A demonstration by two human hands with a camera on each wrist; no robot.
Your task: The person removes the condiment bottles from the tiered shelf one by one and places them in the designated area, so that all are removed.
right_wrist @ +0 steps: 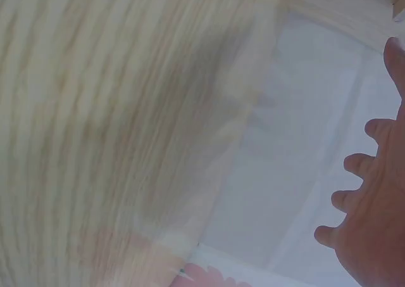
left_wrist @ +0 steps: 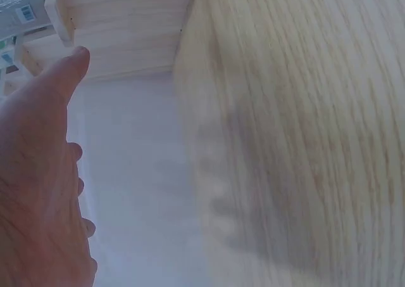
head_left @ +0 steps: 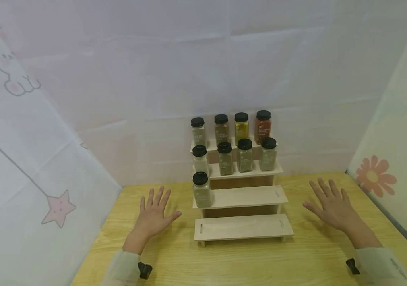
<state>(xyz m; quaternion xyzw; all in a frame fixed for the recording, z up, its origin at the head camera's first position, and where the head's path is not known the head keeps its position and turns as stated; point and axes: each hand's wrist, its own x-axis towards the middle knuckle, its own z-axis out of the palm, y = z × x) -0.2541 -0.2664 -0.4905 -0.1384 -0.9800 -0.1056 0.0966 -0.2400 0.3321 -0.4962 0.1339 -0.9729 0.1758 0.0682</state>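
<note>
In the head view a tiered wooden rack (head_left: 243, 228) stands between my two hands. Several black-lidded spice jars fill its top two tiers, among them a yellow one (head_left: 241, 129) and a red one (head_left: 262, 128). One greyish-green jar (head_left: 202, 194) stands at the left end of the tier below; the lowest tier bears no jar. My left hand (head_left: 152, 218) is spread left of the rack, holding nothing. To the right of it my right hand (head_left: 336, 208) is likewise spread with nothing in it. Both wrist views show the hands raised above the table, casting shadows.
The wood-grain table (head_left: 246, 262) runs back to a pale cloth backdrop (head_left: 146, 79). Printed cloth walls rise at both sides, with a pink star (head_left: 59, 208) on the left and a red flower (head_left: 376, 176) on the right.
</note>
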